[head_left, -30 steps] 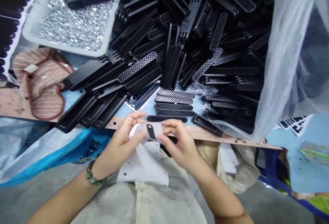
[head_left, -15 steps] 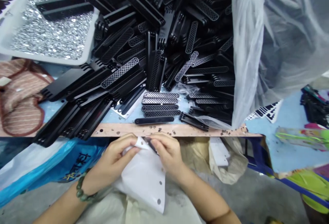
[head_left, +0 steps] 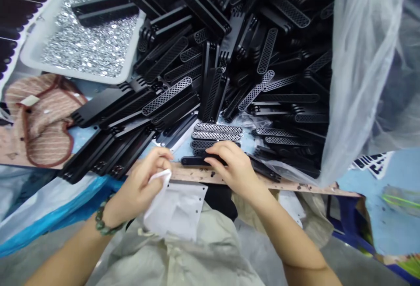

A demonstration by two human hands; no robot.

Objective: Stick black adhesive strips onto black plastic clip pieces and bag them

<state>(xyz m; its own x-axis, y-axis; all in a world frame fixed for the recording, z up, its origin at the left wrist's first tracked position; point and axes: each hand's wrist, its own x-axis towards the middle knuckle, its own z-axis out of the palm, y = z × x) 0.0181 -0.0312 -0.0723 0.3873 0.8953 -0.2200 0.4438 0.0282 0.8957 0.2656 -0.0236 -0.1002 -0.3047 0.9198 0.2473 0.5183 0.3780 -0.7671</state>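
Note:
My left hand (head_left: 147, 185) is closed, pinching a folded corner of a white sheet (head_left: 179, 207) with small dark spots along its edges. The sheet hangs over my lap. At the table's front edge my right hand (head_left: 232, 163) has its thumb and forefinger apart, over a black plastic strip (head_left: 192, 160). Part of that strip is hidden by the hand, and I see no firm grip on it. Just behind lie several lattice-faced black strips (head_left: 216, 136) in a neat row.
A large heap of black plastic parts (head_left: 210, 23) covers the table. At the left stand a white tray (head_left: 28, 54) of small shiny metal pieces and a striped cloth mitt (head_left: 46, 124). A clear plastic bag (head_left: 361, 75) hangs on the right. Below the table's left edge is a blue-and-white bag (head_left: 65, 203).
My right hand has left the sheet and moved up and right to the strips on the table. My left hand still holds the sheet, which now hangs lower. The camera view has shifted.

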